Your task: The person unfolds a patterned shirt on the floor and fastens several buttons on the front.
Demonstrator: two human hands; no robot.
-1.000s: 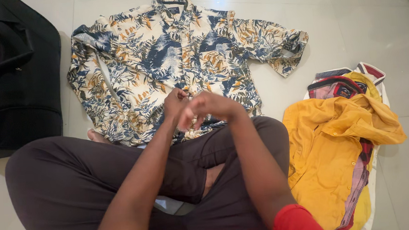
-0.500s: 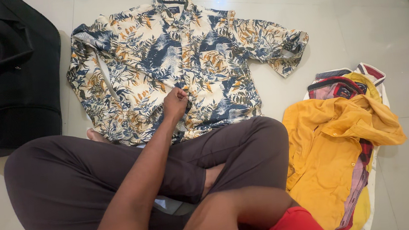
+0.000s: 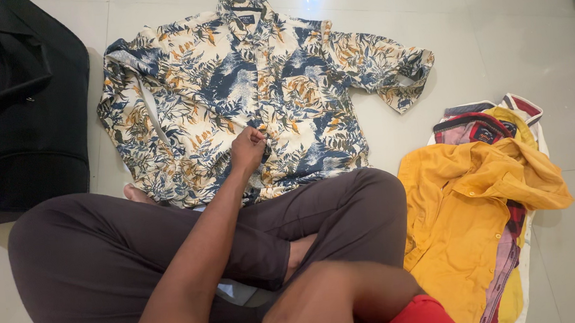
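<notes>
Pale floor tiles carry a leaf-print shirt [image 3: 256, 96] spread flat, front up, just beyond the sitter's crossed legs. Left hand [image 3: 249, 148] pinches its placket low down; folding not begun. Right hand hidden; I cannot tell its state.

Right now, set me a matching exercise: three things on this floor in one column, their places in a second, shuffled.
Things:
1. floral shirt
2. black bag
3. yellow shirt

Places:
A. crumpled on a clothes pile at the right
B. spread flat straight ahead, the left hand pinching its front
C. at the left edge

Pairs: 1-B, 2-C, 3-A
</notes>
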